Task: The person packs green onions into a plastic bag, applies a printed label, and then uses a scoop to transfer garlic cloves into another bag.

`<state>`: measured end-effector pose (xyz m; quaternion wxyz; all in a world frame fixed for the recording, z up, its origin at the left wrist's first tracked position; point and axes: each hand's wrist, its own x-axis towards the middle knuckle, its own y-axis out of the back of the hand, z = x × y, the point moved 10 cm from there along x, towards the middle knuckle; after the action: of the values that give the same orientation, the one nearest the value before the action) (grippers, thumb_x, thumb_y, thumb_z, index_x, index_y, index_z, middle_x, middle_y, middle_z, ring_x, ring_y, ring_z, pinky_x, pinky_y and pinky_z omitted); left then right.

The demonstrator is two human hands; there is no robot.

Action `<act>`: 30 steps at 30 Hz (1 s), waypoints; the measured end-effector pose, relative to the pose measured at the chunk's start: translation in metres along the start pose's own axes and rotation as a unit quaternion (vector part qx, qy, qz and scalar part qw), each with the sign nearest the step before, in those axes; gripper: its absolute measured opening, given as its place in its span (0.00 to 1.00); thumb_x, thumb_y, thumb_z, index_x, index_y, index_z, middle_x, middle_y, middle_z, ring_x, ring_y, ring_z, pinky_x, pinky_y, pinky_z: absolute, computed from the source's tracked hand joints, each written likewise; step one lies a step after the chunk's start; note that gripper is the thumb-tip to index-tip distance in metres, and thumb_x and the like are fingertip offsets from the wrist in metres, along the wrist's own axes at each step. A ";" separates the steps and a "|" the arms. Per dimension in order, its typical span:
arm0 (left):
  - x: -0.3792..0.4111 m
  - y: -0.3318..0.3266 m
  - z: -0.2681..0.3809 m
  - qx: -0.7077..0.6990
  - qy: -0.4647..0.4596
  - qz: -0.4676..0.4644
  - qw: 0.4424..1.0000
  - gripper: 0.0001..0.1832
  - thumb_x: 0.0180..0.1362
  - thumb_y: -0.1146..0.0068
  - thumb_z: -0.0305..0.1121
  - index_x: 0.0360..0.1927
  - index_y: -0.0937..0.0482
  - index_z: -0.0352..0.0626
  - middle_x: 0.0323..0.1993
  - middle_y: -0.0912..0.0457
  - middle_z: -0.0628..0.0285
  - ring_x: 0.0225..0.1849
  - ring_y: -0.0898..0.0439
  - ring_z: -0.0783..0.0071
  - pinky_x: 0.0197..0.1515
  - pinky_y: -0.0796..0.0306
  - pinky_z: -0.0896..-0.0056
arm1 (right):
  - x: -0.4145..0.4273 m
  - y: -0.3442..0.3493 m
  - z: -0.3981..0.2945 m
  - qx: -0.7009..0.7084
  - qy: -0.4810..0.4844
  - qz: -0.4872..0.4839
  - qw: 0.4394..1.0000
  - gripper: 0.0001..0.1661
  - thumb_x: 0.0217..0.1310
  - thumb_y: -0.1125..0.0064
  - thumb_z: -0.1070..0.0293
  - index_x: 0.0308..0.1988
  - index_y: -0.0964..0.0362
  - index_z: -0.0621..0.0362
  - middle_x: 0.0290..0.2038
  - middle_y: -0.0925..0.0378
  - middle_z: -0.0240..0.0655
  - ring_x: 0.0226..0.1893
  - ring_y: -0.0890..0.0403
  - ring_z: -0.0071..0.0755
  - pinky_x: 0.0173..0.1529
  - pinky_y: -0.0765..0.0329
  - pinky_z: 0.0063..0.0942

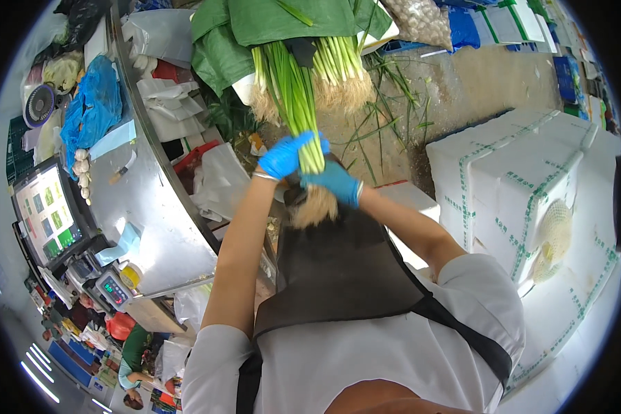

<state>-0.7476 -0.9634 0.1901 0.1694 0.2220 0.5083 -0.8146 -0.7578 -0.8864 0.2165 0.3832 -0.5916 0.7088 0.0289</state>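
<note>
Both of my hands wear blue gloves and grip a bunch of long green stalks with pale roots (295,98), perhaps garlic greens or leeks. My left hand (285,155) closes round the stalks from the left. Lower down, near the root end, my right hand (336,182) holds them from the right. The roots hang in front of my black apron (341,259). Beyond my hands, more rooted stalks (341,72) lie partly under a green cloth (290,20), whose cover hides their leafy ends.
On the left is a metal counter (171,233) with a small knife (124,168), a touchscreen (46,209) and blue plastic bags (95,98). White foam boxes (512,155) stand on the right. Loose green leaves (388,119) litter the floor. A person in green (134,357) is at the lower left.
</note>
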 end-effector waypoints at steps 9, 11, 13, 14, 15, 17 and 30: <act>-0.189 0.009 -0.020 0.190 0.098 0.183 0.960 0.23 0.51 0.35 0.32 0.49 0.26 0.31 0.32 0.19 0.59 0.33 0.19 0.71 0.39 0.22 0.67 | 0.020 -0.017 0.011 0.283 -0.069 -0.205 0.934 0.52 0.60 0.54 0.30 0.71 0.56 0.49 0.67 0.42 0.41 0.65 0.36 0.47 0.63 0.35 0.53; -0.241 0.004 -0.022 0.392 0.071 0.229 0.888 0.23 0.49 0.35 0.35 0.47 0.25 0.32 0.30 0.17 0.54 0.32 0.17 0.61 0.37 0.23 0.62 | 0.046 -0.043 -0.015 0.322 -0.045 -0.185 0.927 0.51 0.59 0.54 0.30 0.69 0.50 0.52 0.65 0.37 0.42 0.63 0.34 0.45 0.64 0.35 0.52; -0.298 -0.004 -0.028 0.643 0.069 0.373 0.666 0.24 0.48 0.36 0.39 0.45 0.26 0.36 0.31 0.18 0.45 0.33 0.17 0.48 0.37 0.23 0.54 | 0.064 -0.087 -0.036 0.395 -0.017 -0.228 0.890 0.45 0.61 0.51 0.34 0.66 0.42 0.54 0.61 0.33 0.42 0.61 0.31 0.42 0.65 0.35 0.48; -0.324 -0.008 -0.043 0.638 0.117 0.421 0.635 0.24 0.49 0.37 0.40 0.45 0.27 0.37 0.32 0.18 0.43 0.35 0.19 0.44 0.37 0.24 0.51 | 0.067 -0.110 -0.021 0.417 -0.064 -0.214 0.881 0.40 0.64 0.52 0.37 0.64 0.39 0.55 0.59 0.30 0.42 0.59 0.29 0.40 0.65 0.34 0.45; -0.348 -0.014 -0.052 0.633 0.166 0.463 0.598 0.24 0.49 0.37 0.41 0.45 0.28 0.38 0.33 0.19 0.41 0.36 0.20 0.40 0.38 0.24 0.48 | 0.067 -0.132 -0.004 0.441 -0.107 -0.197 0.869 0.36 0.66 0.52 0.40 0.62 0.36 0.56 0.57 0.28 0.41 0.57 0.27 0.39 0.65 0.33 0.42; -0.382 -0.029 -0.071 0.607 0.160 0.517 0.582 0.24 0.49 0.37 0.41 0.46 0.28 0.38 0.34 0.18 0.42 0.36 0.20 0.39 0.37 0.24 0.49 | 0.073 -0.167 0.000 0.417 -0.075 -0.197 0.884 0.39 0.65 0.46 0.48 0.67 0.44 0.57 0.62 0.34 0.44 0.60 0.30 0.42 0.66 0.33 0.44; -0.259 -0.101 0.017 0.162 -0.106 -0.037 0.980 0.44 0.39 0.26 0.32 0.63 0.33 0.36 0.55 0.23 0.55 0.57 0.24 0.62 0.58 0.31 0.64 | 0.039 -0.234 -0.352 0.114 0.198 -0.360 0.905 0.33 0.63 0.48 0.41 0.55 0.30 0.57 0.48 0.22 0.38 0.46 0.20 0.34 0.48 0.22 0.34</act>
<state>-0.5830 -0.9228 0.4110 0.1538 0.1397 0.3562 -0.9110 -0.7360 -1.1620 0.5385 0.2840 -0.7521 0.5075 -0.3099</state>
